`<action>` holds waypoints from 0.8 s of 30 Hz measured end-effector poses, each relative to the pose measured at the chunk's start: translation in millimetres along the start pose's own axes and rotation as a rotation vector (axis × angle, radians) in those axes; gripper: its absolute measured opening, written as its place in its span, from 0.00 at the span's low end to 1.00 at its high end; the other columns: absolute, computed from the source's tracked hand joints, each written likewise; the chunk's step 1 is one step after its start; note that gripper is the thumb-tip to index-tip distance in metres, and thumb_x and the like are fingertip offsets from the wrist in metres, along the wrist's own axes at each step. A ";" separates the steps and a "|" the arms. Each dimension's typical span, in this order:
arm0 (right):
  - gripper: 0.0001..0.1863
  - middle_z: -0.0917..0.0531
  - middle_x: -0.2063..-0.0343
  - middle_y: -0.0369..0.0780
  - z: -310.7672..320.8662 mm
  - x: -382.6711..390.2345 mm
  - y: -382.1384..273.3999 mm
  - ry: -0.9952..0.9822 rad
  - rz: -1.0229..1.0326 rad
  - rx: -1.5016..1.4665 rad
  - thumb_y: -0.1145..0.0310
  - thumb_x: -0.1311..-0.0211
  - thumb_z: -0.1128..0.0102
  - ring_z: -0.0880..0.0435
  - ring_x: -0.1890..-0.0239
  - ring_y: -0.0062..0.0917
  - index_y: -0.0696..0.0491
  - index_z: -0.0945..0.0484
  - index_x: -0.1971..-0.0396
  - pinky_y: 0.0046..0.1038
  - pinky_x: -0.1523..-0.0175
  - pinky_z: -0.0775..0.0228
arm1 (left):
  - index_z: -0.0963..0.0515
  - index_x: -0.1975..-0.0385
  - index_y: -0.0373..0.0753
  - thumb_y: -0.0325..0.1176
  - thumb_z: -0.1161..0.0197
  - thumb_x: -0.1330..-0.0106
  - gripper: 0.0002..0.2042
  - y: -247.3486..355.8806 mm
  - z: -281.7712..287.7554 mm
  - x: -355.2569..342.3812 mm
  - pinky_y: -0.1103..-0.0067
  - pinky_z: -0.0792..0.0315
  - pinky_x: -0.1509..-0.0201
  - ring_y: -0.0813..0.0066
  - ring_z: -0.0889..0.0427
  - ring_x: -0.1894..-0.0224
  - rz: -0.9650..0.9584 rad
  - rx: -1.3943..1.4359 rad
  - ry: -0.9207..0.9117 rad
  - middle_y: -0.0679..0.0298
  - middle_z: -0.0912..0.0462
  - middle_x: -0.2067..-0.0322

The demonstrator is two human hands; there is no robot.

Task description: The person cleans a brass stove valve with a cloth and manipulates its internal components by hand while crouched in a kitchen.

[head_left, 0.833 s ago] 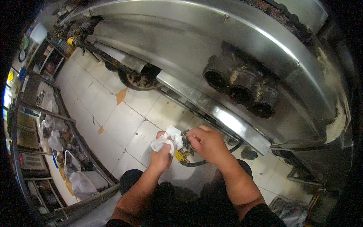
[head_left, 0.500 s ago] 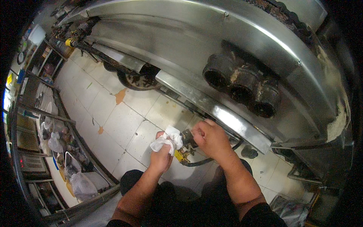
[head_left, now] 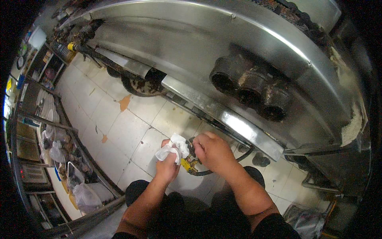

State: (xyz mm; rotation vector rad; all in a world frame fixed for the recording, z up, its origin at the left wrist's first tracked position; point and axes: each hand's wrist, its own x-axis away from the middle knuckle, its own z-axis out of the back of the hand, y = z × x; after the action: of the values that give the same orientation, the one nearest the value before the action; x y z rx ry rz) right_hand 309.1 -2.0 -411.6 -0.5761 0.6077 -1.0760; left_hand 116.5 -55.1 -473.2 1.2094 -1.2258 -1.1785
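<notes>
My left hand (head_left: pixel 168 168) is closed round a crumpled white tissue (head_left: pixel 175 147), bunched against the side of a dirty metal gas fitting. That fitting, a brass-coloured valve with a yellow part (head_left: pixel 186 164), has a black hose (head_left: pixel 203 173) running off it to the right. Curled over the fitting's dark upper end is my right hand (head_left: pixel 213 151), its fingertips pressed together. What they pinch is hidden behind the hand. Both hands are low over the tiled floor, between my knees and the stove.
A steel stove front (head_left: pixel 167 47) with several blackened round pipes (head_left: pixel 248 89) fills the far side. Below it runs a shiny metal ledge (head_left: pixel 223 115); a dark pan (head_left: pixel 141 87) lies on the floor (head_left: pixel 115 131). On the left, shelves hold plates (head_left: pixel 44 99) and plastic bags (head_left: pixel 85 197).
My right hand has moved left and closer to the fitting, its fingers now over the dark end. The left hand still holds the tissue. The view has shifted slightly.
</notes>
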 end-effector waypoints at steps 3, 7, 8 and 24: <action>0.06 0.19 0.67 0.47 8.3 -5.0 6.2 0.016 -0.119 0.004 0.70 0.39 0.38 0.18 0.64 0.47 0.54 0.21 0.64 0.42 0.59 0.25 | 0.34 0.46 0.43 0.33 0.45 0.33 0.17 2.7 -1.0 0.1 0.73 0.25 0.50 0.72 0.23 0.53 0.029 0.088 0.004 0.64 0.26 0.55; 0.05 0.19 0.68 0.47 5.2 0.4 -2.4 -0.016 -0.077 -0.015 0.70 0.38 0.39 0.18 0.64 0.47 0.54 0.20 0.64 0.42 0.59 0.25 | 0.34 0.44 0.44 0.32 0.45 0.35 0.19 10.0 -4.2 -2.4 0.75 0.26 0.50 0.73 0.23 0.53 0.272 0.528 0.057 0.64 0.25 0.54; 0.05 0.19 0.68 0.48 6.6 -1.9 3.4 0.011 -0.102 0.016 0.70 0.37 0.40 0.18 0.64 0.47 0.54 0.20 0.64 0.42 0.58 0.25 | 0.34 0.43 0.44 0.32 0.45 0.36 0.20 11.6 -6.2 -2.3 0.75 0.26 0.50 0.73 0.23 0.53 0.283 0.539 0.084 0.64 0.25 0.54; 0.07 0.18 0.72 0.31 7.1 13.9 -13.7 0.033 -0.413 -0.461 0.67 0.32 0.38 0.24 0.70 0.14 0.56 0.19 0.62 0.21 0.63 0.31 | 0.33 0.37 0.40 0.30 0.40 0.35 0.25 2.3 16.7 11.5 0.78 0.25 0.54 0.74 0.21 0.54 0.535 0.475 0.170 0.63 0.21 0.52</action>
State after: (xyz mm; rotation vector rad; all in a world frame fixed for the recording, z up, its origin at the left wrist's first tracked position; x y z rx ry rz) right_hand 310.3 -18.8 -399.5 -1.1220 0.7947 -1.3404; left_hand 99.9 -66.7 -470.9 1.1780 -1.6191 -0.3936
